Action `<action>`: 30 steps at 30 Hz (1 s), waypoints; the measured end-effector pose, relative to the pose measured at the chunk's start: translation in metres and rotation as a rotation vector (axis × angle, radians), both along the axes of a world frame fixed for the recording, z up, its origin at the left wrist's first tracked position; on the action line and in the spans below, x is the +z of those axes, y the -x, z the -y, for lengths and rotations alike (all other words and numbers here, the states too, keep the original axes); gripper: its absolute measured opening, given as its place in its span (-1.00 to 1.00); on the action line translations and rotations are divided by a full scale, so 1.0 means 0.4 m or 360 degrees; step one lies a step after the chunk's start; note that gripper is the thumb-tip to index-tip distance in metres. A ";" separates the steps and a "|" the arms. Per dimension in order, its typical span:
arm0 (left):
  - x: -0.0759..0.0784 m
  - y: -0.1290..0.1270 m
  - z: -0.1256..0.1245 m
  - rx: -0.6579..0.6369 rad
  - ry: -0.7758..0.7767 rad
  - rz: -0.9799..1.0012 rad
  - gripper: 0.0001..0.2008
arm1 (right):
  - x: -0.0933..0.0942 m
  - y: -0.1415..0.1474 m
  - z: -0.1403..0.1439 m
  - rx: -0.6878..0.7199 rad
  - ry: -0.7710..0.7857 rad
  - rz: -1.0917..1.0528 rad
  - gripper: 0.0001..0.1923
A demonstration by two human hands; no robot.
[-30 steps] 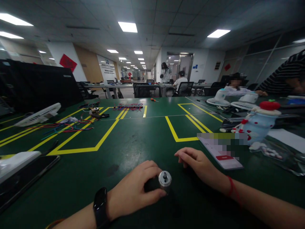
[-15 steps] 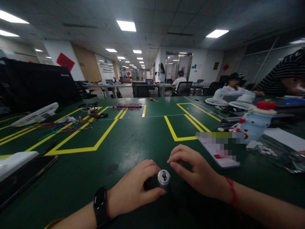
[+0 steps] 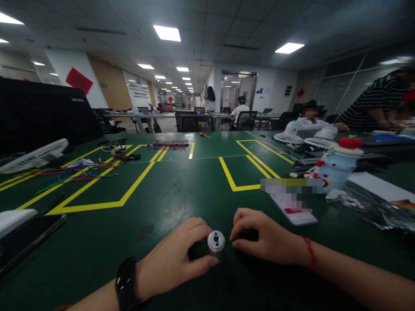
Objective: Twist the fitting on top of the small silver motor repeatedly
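Cylinder (image 3: 216,241), silver metal, upright at the near middle of the green desk (image 3: 181,185); dark stub and small holes in its top face, base in shadow, can't tell if it touches down. Left hand (image 3: 177,252): grip closed around it, thumb and index finger on its side. Right hand (image 3: 264,237): just right of the cylinder, not touching, fingers curled, thumb near index; can't tell if that grip has anything small in it. Partly pixelated flat slab (image 3: 296,215) beyond the right hand. Wire bundle (image 3: 170,144) and orange-handled screwdriver (image 3: 204,135) far side.
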State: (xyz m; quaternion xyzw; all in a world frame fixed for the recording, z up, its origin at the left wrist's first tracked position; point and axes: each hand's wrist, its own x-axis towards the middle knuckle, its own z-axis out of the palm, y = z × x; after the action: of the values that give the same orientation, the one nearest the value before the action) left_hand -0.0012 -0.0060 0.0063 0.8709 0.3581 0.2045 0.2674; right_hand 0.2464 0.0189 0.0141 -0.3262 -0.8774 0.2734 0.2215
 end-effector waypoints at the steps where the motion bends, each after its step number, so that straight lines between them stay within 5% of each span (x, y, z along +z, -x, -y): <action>1: -0.001 0.001 0.000 0.0000 0.0002 0.0000 -0.83 | -0.007 -0.003 -0.002 0.0033 -0.0024 0.0070 -0.92; 6: -0.002 0.001 0.000 -0.0010 0.0015 0.0004 -0.83 | -0.016 0.005 0.004 0.0094 -0.0143 0.0177 -0.89; 10: -0.001 0.000 -0.002 0.0003 0.0018 -0.0016 -0.83 | -0.013 -0.003 -0.004 0.0049 0.0056 -0.0045 -0.88; 15: 0.001 0.002 -0.004 -0.0015 0.0024 0.0016 -0.82 | -0.049 -0.036 -0.071 -0.0576 0.0478 -0.0703 -0.81; 18: 0.002 0.003 -0.003 -0.0019 0.0032 0.0019 -0.84 | -0.062 -0.043 -0.094 -0.0743 0.0540 -0.0761 -0.74; 20: 0.001 0.002 -0.003 -0.0014 0.0032 0.0015 -0.83 | -0.052 -0.039 -0.084 -0.0622 0.0494 -0.0626 -0.76; 25: 0.000 0.000 -0.005 -0.0012 0.0029 0.0013 -0.84 | -0.015 -0.019 -0.023 0.0133 0.0023 0.0097 -0.82; 30: -0.003 0.000 -0.005 -0.0014 0.0015 0.0001 -0.84 | -0.008 0.013 -0.004 -0.0027 -0.0023 -0.0188 -0.89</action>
State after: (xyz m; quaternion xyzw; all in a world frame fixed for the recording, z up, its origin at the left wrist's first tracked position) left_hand -0.0012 -0.0039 0.0052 0.8710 0.3552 0.2021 0.2725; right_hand 0.2414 0.0203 0.0108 -0.3153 -0.8619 0.2840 0.2776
